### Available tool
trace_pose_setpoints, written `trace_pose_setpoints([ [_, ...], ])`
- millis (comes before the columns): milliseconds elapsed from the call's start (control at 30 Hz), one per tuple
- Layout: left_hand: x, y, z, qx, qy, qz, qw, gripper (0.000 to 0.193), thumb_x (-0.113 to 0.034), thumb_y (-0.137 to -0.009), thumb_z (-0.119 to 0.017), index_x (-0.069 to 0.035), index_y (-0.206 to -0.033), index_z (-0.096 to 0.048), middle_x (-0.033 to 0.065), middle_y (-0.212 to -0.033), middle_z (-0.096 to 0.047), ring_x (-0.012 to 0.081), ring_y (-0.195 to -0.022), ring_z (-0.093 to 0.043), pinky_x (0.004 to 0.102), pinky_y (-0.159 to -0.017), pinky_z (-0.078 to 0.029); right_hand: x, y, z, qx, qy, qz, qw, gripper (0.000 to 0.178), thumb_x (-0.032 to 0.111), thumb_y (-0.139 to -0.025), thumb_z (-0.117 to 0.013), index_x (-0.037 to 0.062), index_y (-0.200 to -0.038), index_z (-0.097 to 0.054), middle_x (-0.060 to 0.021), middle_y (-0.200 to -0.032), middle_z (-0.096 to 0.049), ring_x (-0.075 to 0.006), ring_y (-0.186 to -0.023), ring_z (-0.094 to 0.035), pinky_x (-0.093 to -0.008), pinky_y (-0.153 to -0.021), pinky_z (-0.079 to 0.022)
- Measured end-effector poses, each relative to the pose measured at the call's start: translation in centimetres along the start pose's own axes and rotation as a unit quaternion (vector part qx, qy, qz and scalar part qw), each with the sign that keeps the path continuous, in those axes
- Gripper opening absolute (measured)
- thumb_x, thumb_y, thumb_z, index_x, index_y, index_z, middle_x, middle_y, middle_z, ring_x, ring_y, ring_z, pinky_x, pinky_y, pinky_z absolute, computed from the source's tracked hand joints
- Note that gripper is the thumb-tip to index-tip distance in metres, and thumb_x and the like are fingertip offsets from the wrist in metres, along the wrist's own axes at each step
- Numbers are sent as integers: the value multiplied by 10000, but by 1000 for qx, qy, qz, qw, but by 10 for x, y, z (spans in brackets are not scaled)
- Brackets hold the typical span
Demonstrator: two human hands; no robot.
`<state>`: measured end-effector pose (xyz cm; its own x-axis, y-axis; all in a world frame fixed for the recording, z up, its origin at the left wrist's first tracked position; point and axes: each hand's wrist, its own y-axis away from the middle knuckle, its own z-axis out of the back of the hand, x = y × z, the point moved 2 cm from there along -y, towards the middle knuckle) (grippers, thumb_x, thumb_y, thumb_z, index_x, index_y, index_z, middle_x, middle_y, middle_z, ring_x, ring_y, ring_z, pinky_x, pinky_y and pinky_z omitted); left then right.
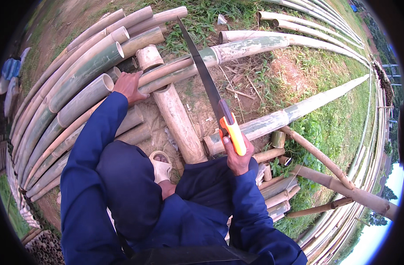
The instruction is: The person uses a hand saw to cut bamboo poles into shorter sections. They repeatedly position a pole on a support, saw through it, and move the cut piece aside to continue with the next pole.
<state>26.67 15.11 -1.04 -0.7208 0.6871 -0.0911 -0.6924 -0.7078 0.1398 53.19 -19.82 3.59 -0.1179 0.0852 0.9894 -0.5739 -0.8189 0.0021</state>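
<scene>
The left hand (129, 87) is holding a pole (165, 72), fingers wrapping over it; the pole is lying near a log (179, 121). The right hand (238, 160) is gripping a saw (209, 84), fingers clasping its orange handle (235, 136); the blade (201, 66) is overlapping the pole in view; I cannot tell if they are touching.

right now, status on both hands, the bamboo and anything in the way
Left hand grasping bamboo pole. Right hand gripping orange-and-yellow-handled handsaw. Blade crosses pole in view, contact unclear. Cut bamboo ends crowd left hand.
</scene>
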Motion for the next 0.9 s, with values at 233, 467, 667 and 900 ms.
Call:
trace_pose_setpoints([
  [233, -1, 1, 7, 31, 4, 18, 999, 931, -510, -676, -863, 28, -1384, -585, 223, -1218, -715, 343, -1132, -671, 422, -1058, -436, 4, -7, 3, 52, 55, -32, 997, 227, 45, -943, -760, -34, -1153, -727, -41, -881, -720, -86, -773, -635, -259, -723, -511],
  [467, -7, -4, 9, 23, 16, 15, 999, 871, -495, -672, -864, 35, -1320, -624, 237, -1103, -739, 370, -1061, -687, 418, -1018, -476, 8, 0, 4, 48, 50, -42, 997, 181, 59, -963, -735, -49, -1108, -731, -33, -763, -673, -87, -688, -585, -277, -644, -492],
  [667, 2, 4, -1, -5, 32, 3, 999, 835, -479, -663, -873, 28, -1285, -640, 237, -1086, -744, 387, -1025, -691, 441, -1017, -500, 0, -16, -1, 68, 60, -14, 996, 181, 40, -956, -735, -46, -1115, -729, -28, -771, -678, -69, -704, -572, -266, -646, -481],
  [900, -6, -2, 7, 9, 30, 22, 999, 847, -458, -650, -881, 25, -1303, -640, 240, -1104, -743, 401, -1033, -691, 443, -1000, -534, -6, -31, -9, 55, 41, -54, 996, 167, 52, -968, -725, -39, -1107, -738, -25, -811, -694, -70, -729, -586, -263, -656, -478],
])
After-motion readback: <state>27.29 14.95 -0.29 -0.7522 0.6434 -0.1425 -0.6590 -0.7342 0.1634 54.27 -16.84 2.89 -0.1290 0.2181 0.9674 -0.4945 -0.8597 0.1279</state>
